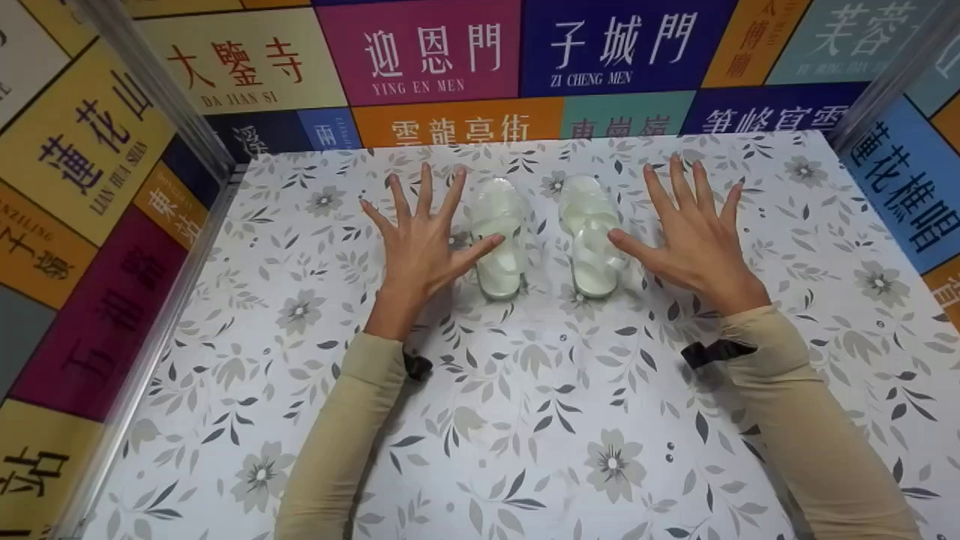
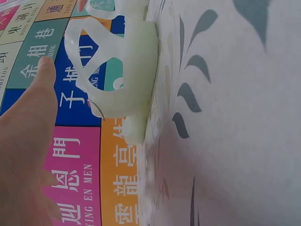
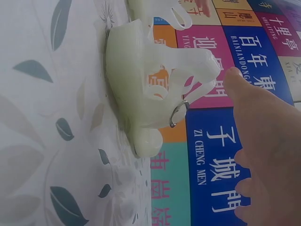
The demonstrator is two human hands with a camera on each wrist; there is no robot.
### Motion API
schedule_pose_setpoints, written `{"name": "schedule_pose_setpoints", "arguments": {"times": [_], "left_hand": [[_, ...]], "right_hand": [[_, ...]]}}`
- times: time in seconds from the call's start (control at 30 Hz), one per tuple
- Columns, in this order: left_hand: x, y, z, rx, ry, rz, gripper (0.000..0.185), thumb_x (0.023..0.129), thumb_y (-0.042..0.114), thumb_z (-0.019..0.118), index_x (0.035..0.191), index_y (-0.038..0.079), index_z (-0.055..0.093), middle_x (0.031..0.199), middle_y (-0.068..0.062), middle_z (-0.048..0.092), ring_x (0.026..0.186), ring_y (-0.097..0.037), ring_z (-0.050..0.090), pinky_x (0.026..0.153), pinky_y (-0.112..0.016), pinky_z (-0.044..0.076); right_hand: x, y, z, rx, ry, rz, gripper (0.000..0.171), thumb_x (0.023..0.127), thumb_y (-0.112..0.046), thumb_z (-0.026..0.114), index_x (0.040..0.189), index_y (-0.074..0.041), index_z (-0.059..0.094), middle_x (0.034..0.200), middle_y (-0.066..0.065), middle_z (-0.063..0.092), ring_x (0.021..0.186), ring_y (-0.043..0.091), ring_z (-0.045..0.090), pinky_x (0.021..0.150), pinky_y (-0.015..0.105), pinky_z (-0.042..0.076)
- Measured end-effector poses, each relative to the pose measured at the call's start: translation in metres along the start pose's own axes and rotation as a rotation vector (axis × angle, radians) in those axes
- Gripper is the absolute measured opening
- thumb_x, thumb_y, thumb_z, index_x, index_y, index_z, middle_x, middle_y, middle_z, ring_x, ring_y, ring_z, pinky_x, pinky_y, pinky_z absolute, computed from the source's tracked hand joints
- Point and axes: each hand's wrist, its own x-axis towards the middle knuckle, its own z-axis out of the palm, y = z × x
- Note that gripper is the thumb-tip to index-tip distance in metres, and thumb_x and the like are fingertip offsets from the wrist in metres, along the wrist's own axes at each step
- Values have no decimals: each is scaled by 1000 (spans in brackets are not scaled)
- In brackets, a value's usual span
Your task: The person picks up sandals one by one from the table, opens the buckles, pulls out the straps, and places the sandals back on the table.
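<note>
Two pale green translucent sandals lie side by side on a flower-patterned surface. My left hand [image 1: 421,244] is spread beside the left sandal [image 1: 496,199], its thumb over the straps in the head view. My right hand [image 1: 699,244] spreads out beside the right sandal [image 1: 592,266], its thumb close to the straps. A gap shows between the left thumb and the near sandal [image 2: 141,70] in the left wrist view. The right wrist view likewise shows the right thumb apart from its sandal [image 3: 126,77], which has a small metal buckle [image 3: 178,114]. Neither hand holds anything.
Panels with large Chinese lettering stand at the back [image 1: 442,52], the left [image 1: 97,217] and the right [image 1: 911,176]. The white surface [image 1: 525,390] has grey leaves and flowers printed on it. Dark straps sit at both wrists.
</note>
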Motion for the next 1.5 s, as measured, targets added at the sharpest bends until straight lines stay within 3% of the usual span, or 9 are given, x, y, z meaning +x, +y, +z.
{"name": "schedule_pose_setpoints", "arguments": {"times": [0.27, 0.7, 0.83, 1.0, 1.13, 1.33, 1.5], "left_hand": [[-2, 1, 1, 10, -5, -5, 110, 84, 103, 35, 173, 47, 4, 185, -7, -4, 165, -56, -11, 117, -92, -10], [0, 4, 0, 35, 7, -4, 108, 86, 100, 37, 174, 42, 10, 185, -8, -4, 166, -56, -8, 118, -93, -3], [0, 6, -1, 31, 7, -3, 104, 91, 96, 36, 174, 40, 11, 185, -8, -1, 167, -53, -5, 119, -92, -2], [1, 13, -3, -11, 12, 14, 95, 99, 87, 37, 175, 36, 13, 185, -10, 4, 168, -49, 1, 123, -89, 1], [1, 20, -6, -38, 36, 45, 87, 103, 81, 38, 174, 33, 21, 185, -10, 4, 170, -44, 8, 127, -84, 6], [-4, 32, -9, -87, 92, 136, 78, 108, 72, 41, 171, 26, 35, 183, -14, 12, 167, -41, 24, 132, -75, 13], [-13, 49, -14, -182, 132, 220, 71, 110, 60, 51, 168, 20, 40, 181, -16, 21, 163, -40, 35, 126, -61, 42]], "right_hand": [[0, 0, 2, 6, -5, -1, 107, 94, -91, 44, 173, -37, -4, 180, -3, -20, 168, 31, -22, 121, 75, -30], [1, -1, 2, 13, 27, -13, 107, 94, -90, 45, 175, -34, 1, 181, -1, -16, 170, 30, -18, 124, 75, -25], [1, -2, 3, 50, 65, -32, 105, 95, -87, 49, 174, -36, 3, 183, -2, -10, 171, 30, -10, 129, 75, -16], [3, -6, 4, 130, 190, -83, 96, 96, -76, 61, 174, -34, 23, 184, 4, 13, 171, 34, 13, 134, 72, 7], [4, -9, 6, 199, 310, -128, 82, 98, -63, 67, 168, -29, 41, 178, 6, 34, 163, 37, 33, 129, 71, 27], [2, -14, 8, 285, 417, -157, 62, 101, -48, 69, 158, -26, 57, 167, 2, 52, 153, 33, 50, 119, 66, 43], [-3, -18, 10, 375, 444, -175, 51, 103, -34, 70, 152, -20, 62, 157, 5, 61, 141, 30, 60, 106, 56, 56]]}}
